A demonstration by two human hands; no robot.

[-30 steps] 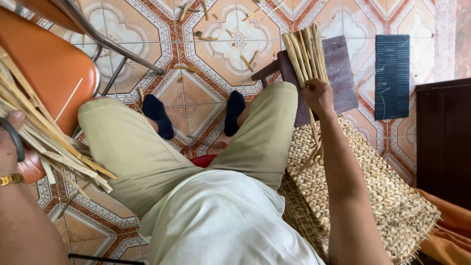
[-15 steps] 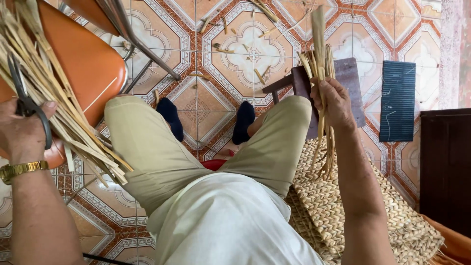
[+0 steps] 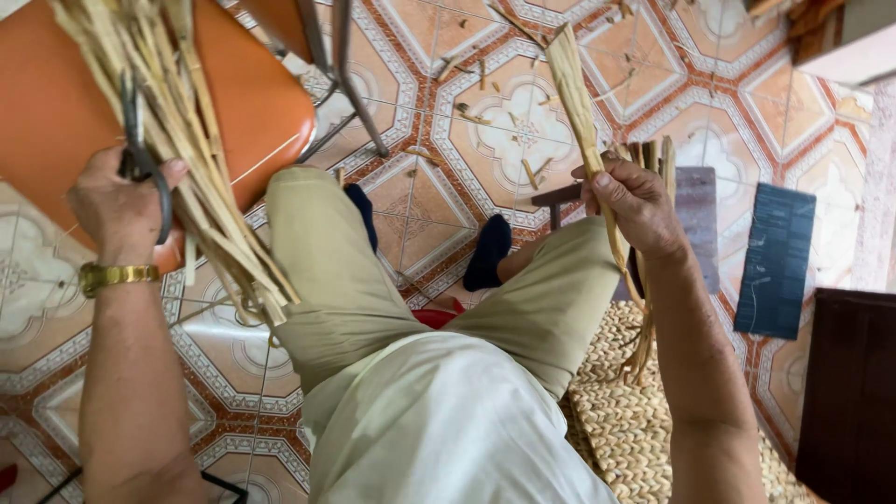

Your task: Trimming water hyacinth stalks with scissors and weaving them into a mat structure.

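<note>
Since the earlier frame, the right hand (image 3: 635, 201) had been raised and drawn nearer, and a single pale reed strip (image 3: 583, 121) was lifted out toward 12 o'clock while the remaining strips (image 3: 644, 317) were left hanging toward 6 o'clock. Its fingers were clamped on these strips. The left hand (image 3: 117, 205), at 9 o'clock, had been shifted inward; its fingers were closed around a thick bundle of reeds (image 3: 187, 159) together with dark-handled scissors (image 3: 140, 154), and a gold wristband (image 3: 117, 276) was worn at the wrist. The bundle was held across an orange chair seat (image 3: 56, 103). A patterned tile floor (image 3: 420, 196) in red, white and peach was seen beneath, scattered with reed offcuts (image 3: 529, 173). A woven mat (image 3: 625, 429) was laid at 5 o'clock, a low wooden stool (image 3: 695, 210) and a dark blue board (image 3: 775, 257) at 3 o'clock, beside dark wooden furniture (image 3: 854, 392).
</note>
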